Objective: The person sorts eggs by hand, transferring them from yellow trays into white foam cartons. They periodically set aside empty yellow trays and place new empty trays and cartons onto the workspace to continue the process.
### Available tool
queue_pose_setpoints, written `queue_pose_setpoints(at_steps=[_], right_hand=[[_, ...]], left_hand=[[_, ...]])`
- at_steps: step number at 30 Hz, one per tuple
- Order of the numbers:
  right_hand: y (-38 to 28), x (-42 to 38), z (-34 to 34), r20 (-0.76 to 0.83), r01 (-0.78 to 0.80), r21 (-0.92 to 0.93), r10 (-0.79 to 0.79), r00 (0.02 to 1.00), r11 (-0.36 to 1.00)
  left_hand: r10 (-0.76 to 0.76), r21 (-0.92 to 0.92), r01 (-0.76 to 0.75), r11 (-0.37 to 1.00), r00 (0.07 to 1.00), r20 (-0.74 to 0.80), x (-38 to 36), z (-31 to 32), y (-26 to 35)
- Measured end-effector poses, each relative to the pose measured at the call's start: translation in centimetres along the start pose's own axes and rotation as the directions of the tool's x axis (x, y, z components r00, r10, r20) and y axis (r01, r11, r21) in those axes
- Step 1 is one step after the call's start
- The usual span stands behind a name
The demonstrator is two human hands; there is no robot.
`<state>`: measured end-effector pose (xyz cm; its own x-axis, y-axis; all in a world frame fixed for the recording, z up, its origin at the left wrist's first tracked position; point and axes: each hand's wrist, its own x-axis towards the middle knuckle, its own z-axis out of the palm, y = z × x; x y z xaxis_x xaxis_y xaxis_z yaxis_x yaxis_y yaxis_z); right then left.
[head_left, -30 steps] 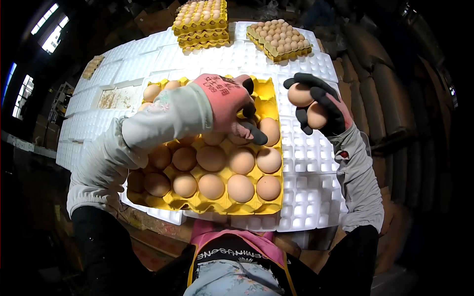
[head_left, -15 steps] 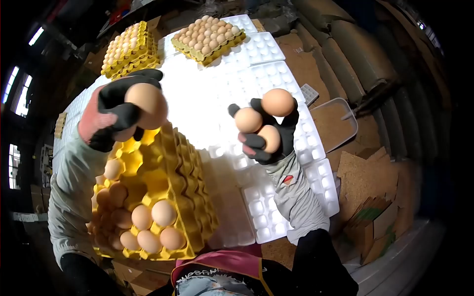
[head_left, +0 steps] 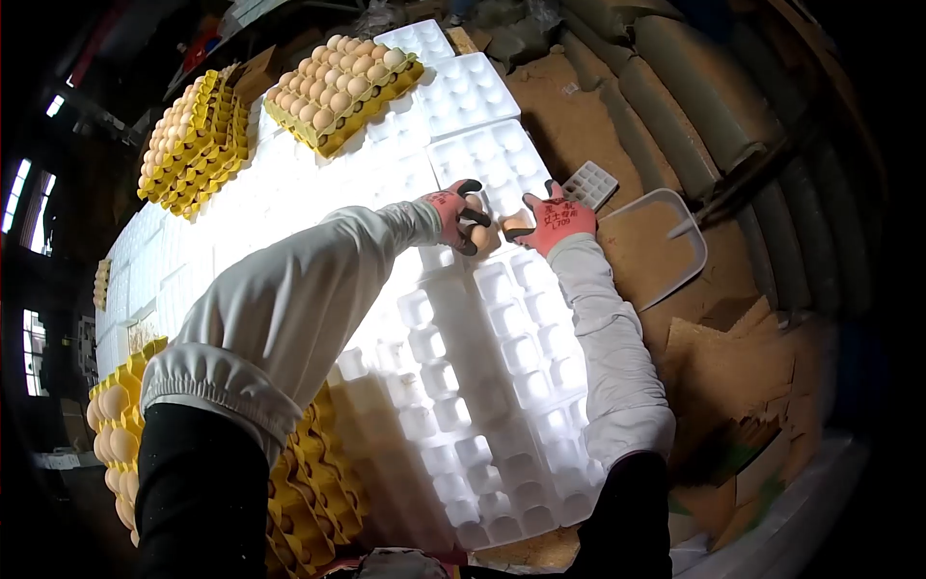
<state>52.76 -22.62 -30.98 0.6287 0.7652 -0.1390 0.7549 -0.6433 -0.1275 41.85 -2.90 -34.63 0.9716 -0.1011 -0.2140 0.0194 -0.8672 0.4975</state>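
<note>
Both gloved hands are side by side over the white foam egg trays [head_left: 494, 172], toward the far right of the table. My left hand [head_left: 451, 216], in a pink and black glove, curls its fingers around brown eggs [head_left: 479, 237] low over the cups; how many is partly hidden. Just to the right, my right hand [head_left: 561, 222] has its fingers around another brown egg [head_left: 515, 224] at the tray cups. Its palm side is turned away, so any further eggs there are hidden. Below my left sleeve, a stack of yellow egg trays [head_left: 313, 492] holds several eggs [head_left: 121, 444].
Farther back stand a yellow tray stack full of eggs [head_left: 198, 140] and another loaded tray [head_left: 338, 92]. Off the table's right edge are a clear plastic bin [head_left: 666, 246], a small white tray [head_left: 590, 185] and torn cardboard [head_left: 728, 362].
Both hands have moved with their eggs down to the foam trays, the left crossing far to the right. The view has shifted, putting the near yellow stack lower left.
</note>
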Motion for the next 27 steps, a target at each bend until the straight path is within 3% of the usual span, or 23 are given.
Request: queue_pose_setpoints(at_steps=[1,2,4,5,6,8,9,10,11,12,13,14,16,17,18,19,21,22,23,24,25,26,27], right_hand=[[0.0,0.7,-0.2,0.05,-0.026,-0.034,0.028,0.998,0.999],[0.6,2.0,1.3,-0.143,0.01,0.067,-0.001,0.99,0.998],[0.6,4.7,2.4,-0.444,0.171,0.094,-0.112,0.889,0.981],[0.3,6.1,2.8,-0.408,0.171,0.072,-0.128,0.904,0.983],[0.4,7.0,4.5,-0.413,0.169,0.079,-0.122,0.902,0.982],[0.1,8.5,7.3,-0.622,0.05,0.113,0.032,0.783,0.992],[0.1,8.1,6.6,-0.582,0.06,0.368,0.179,0.794,0.928],[0.1,6.9,5.2,-0.582,0.063,0.359,0.171,0.795,0.931],[-0.2,5.0,3.6,-0.681,0.248,0.559,0.268,0.682,0.791],[-0.8,3.3,2.2,-0.723,0.456,0.674,0.389,0.572,0.582],[-1.4,1.4,1.3,-0.698,0.527,0.716,0.499,0.514,0.458],[-2.3,-0.6,-0.2,-0.7,0.639,0.679,0.582,0.414,0.362],[-3.7,-4.1,-1.8,-0.517,0.592,0.786,0.718,0.467,0.181],[-4.2,-6.5,-3.7,-0.758,0.5,0.638,0.365,0.54,0.586],[-7.5,-7.9,-6.4,-0.882,0.697,0.439,0.126,0.454,0.566],[-10.7,-9.4,-8.5,-0.604,0.616,0.787,0.239,0.76,0.032],[-15.3,-12.3,-11.5,-0.53,0.529,0.848,-0.088,0.843,-0.035],[-17.4,-13.5,-12.6,-0.499,0.447,0.863,-0.254,0.829,-0.237],[-19.6,-15.4,-14.7,-0.369,0.284,0.925,-0.407,0.836,-0.254],[-21.4,-16.0,-15.2,-0.413,0.342,0.911,-0.547,0.728,-0.232],[-23.1,-16.6,-15.9,-0.474,0.495,0.854,-0.632,0.613,-0.16],[-24.6,-17.6,-17.4,-0.541,0.766,0.643,-0.716,0.441,-0.014],[-25.5,-18.8,-18.5,-0.542,0.844,0.536,-0.762,0.355,0.012]], left_hand=[[-0.005,0.021,0.005,1.0,1.0,-0.029,0.2,0.3,-0.9],[-0.009,0.025,0.01,1.0,1.0,-0.024,0.5,0.0,-1.1],[-0.179,0.022,0.178,0.984,0.982,0.053,1.3,-1.5,-1.1],[-0.247,0.151,0.238,0.96,0.968,0.048,2.2,-2.5,-0.9],[-0.293,0.028,0.293,0.956,0.956,0.004,3.7,-3.2,-1.1],[-0.328,-0.405,0.187,0.895,0.89,-0.316,5.7,-3.5,1.8],[-0.25,-0.285,0.119,0.951,0.838,-0.485,7.7,-1.2,1.7],[-0.157,-0.16,0.07,0.985,0.756,-0.636,9.6,1.2,1.8],[-0.209,0.008,0.237,0.971,0.872,-0.442,10.0,2.6,3.0],[-0.31,0.204,0.359,0.911,0.92,-0.239,10.2,3.4,3.9],[-0.272,0.2,0.323,0.925,0.93,-0.246,10.5,3.0,3.9],[-0.127,0.242,0.234,0.942,0.913,-0.387,10.3,1.5,4.2],[0.144,0.301,0.062,0.952,0.775,-0.615,9.9,-4.0,4.5],[0.216,0.265,-0.062,0.962,0.766,-0.605,9.2,-8.2,4.1],[0.198,0.21,-0.093,0.973,0.804,-0.561,6.0,-12.5,4.7],[0.099,0.098,-0.058,0.993,0.865,-0.492,0.3,-16.2,5.9],[-0.046,-0.081,0.017,0.997,0.929,-0.367,-11.1,-22.7,8.4],[-0.127,-0.161,0.08,0.984,0.944,-0.306,-17.2,-25.2,9.7],[-0.214,-0.232,0.158,0.96,0.947,-0.24,-23.0,-26.8,11.1],[-0.304,-0.288,0.247,0.925,0.936,-0.175,-28.4,-27.5,12.5],[-0.385,-0.32,0.332,0.887,0.915,-0.119,-33.2,-27.4,14.0],[-0.474,-0.332,0.424,0.843,0.877,-0.083,-37.9,-26.7,15.2],[-0.444,-0.192,0.427,0.883,0.895,-0.051,-40.7,-25.8,19.2]])
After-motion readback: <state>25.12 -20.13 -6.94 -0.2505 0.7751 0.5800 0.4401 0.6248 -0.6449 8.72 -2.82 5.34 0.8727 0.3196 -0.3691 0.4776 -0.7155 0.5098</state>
